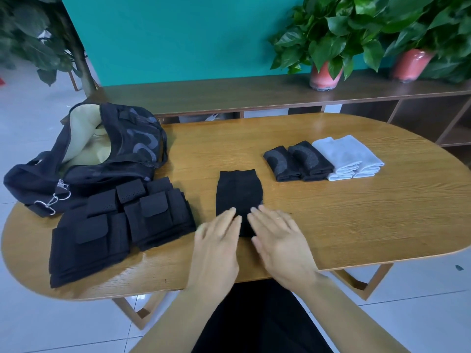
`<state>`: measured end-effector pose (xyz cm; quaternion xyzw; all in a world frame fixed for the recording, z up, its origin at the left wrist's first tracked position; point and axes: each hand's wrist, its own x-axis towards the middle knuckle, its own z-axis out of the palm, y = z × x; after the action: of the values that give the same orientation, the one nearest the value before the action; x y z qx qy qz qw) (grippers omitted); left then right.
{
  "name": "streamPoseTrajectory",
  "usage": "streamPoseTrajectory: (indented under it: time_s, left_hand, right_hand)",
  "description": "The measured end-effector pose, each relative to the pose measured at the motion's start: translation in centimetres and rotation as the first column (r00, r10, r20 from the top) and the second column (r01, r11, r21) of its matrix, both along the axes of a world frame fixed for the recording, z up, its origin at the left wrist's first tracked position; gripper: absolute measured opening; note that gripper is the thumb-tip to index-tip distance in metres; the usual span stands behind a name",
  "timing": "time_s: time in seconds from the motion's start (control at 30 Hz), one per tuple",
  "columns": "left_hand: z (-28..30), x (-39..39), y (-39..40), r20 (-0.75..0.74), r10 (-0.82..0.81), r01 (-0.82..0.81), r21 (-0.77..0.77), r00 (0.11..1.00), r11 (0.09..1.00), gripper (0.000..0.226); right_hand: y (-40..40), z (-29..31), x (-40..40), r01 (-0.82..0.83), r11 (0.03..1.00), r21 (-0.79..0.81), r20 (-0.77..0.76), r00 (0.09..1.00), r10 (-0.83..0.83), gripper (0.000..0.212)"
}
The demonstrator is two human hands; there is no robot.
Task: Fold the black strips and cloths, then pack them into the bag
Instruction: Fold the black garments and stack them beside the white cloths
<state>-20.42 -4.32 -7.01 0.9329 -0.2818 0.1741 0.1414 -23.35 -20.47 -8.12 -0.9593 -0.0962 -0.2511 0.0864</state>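
A black cloth [239, 192] is being pressed flat in the middle of the table [356, 220] by the left hand [216, 240] and the right hand [277, 238], fingers straight and nothing gripped. At 2 o'clock from it, two folded dark cloths [298, 160] and folded white cloths [349, 156] are lined up. At 9 o'clock the black strips [119, 225] are stacked. The bag [84, 156], at 10 o'clock, is open, and nothing is seen packed yet, so packing seems left
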Motion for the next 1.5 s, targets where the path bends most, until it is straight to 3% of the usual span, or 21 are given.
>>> streamPoseTrajectory:
  time_s: [0.07,0.13,0.3,0.47,0.57,0.77,0.93,1.03,1.23,1.4,1.5]
  left_hand:
    - [-0.4,-0.4,-0.4,-0.082,-0.017,0.026,0.113,0.996,0.993,0.055]
    - [-0.5,-0.3,-0.4,-0.205,0.015,0.027,0.203,0.979,0.979,0.067]
    - [-1.7,-0.1,0.4,-0.206,0.035,0.027,0.287,0.978,0.958,0.078]
    - [-0.8,0.1,-0.3,-0.189,0.118,-0.068,0.251,0.975,0.966,0.082]
    - [-0.5,1.0,-0.3,-0.167,0.143,-0.115,0.163,0.976,0.980,0.083]
    - [-1.5,2.8,0.0,-0.021,0.113,-0.111,0.066,0.993,0.992,0.029]
    - [-1.5,3.1,0.0,-0.026,0.112,-0.109,0.076,0.993,0.991,0.036]
    - [-1.6,2.5,-0.6,0.013,0.124,-0.124,0.022,0.992,0.992,0.036]
    - [-0.6,1.4,-4.8,-0.001,0.222,-0.221,-0.100,0.975,0.970,0.032]
    - [-0.5,3.0,-7.6,-0.028,0.328,-0.330,-0.102,0.944,0.939,0.013]
    - [-1.2,4.0,-7.8,-0.019,0.356,-0.357,-0.030,0.934,0.934,0.012]
  right_hand:
    - [0.0,-0.4,0.2,-0.060,0.989,-0.136,-0.145,0.989,0.040,0.050]
    - [-0.4,-0.5,0.4,-0.039,0.979,-0.200,-0.290,0.957,-0.021,0.057]
    - [-1.3,-0.2,0.3,-0.064,0.993,-0.095,-0.479,0.878,0.010,0.069]
    - [-1.3,-0.2,-0.4,-0.041,0.999,-0.036,-0.404,0.914,0.023,0.065]
    - [-1.0,-0.1,-1.1,-0.062,0.998,-0.008,-0.312,0.948,0.056,0.049]
    - [0.2,-0.1,-1.2,-0.095,0.988,0.124,-0.252,0.960,0.124,0.035]
    - [-0.2,0.3,-0.2,-0.134,0.972,0.192,-0.198,0.965,0.172,0.035]
    - [-1.5,1.3,1.7,-0.072,0.974,0.216,-0.122,0.988,0.100,0.037]
    - [-4.2,2.5,8.1,0.032,0.999,0.026,-0.183,0.983,-0.027,0.042]
    - [-4.5,3.6,10.3,-0.105,0.971,-0.213,-0.383,0.923,0.016,0.044]
    - [-4.9,3.4,9.4,-0.060,0.965,-0.254,-0.381,0.924,-0.043,0.044]
